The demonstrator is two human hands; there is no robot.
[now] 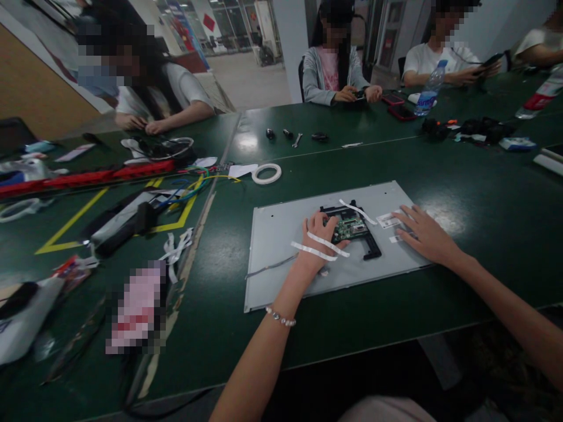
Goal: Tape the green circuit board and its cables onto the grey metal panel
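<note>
A flat grey-white panel point(281, 225) lies on the green table. On it rests a black plastic frame point(372, 243) carrying a green circuit board point(350, 227). My left hand point(317, 237) is curled over the frame's left side, its thumb by the board's lower edge; that side of the frame is hidden. White tape strips point(314, 252) lie across the back of this hand, and another strip point(358, 212) crosses the frame's top right. My right hand point(428, 234) lies flat, fingers spread, on the panel's right part beside a white printed label point(387, 221). A grey cable point(270, 266) runs left from under my left wrist.
Beyond the panel are a white tape roll point(266, 173), a small wrench point(297, 140) and dark small parts. Wires, a red strip point(145, 169) and a pink pouch point(138, 308) lie to the left. Several people sit across the table; a water bottle point(430, 91) stands there.
</note>
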